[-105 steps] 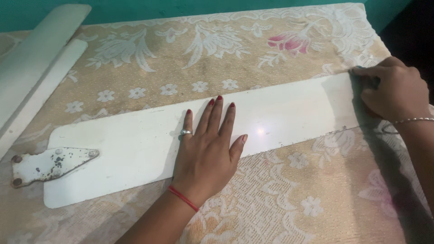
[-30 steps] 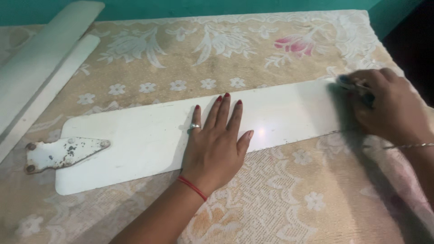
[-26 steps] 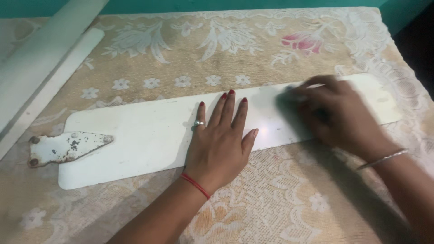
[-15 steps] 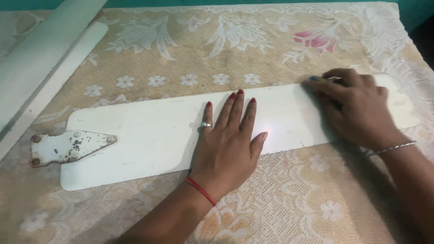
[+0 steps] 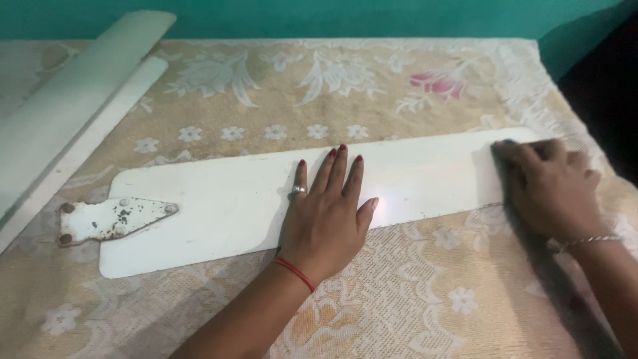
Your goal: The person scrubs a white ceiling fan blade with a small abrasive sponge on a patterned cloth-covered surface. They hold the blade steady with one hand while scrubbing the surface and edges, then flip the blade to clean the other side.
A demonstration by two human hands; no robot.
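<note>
A long white fan blade (image 5: 219,199) lies slantwise on a beige lace tablecloth (image 5: 399,292). A rusty, chipped metal bracket (image 5: 113,219) is bolted to its left end. My left hand (image 5: 325,213) lies flat on the blade's middle with fingers spread, pressing it down; it wears a ring and a red thread at the wrist. My right hand (image 5: 551,189) is curled over the blade's right end, fingers closed on a small dark blue pad (image 5: 508,141) that barely shows at the fingertips.
Two more white blades (image 5: 60,126) lie along the table's far left. A teal wall (image 5: 332,16) runs behind the table. The table's right edge drops into a dark gap (image 5: 605,73) just past my right hand.
My right hand swept left along the blade towards its middle, then back to the right end. My left hand stayed flat in place.
</note>
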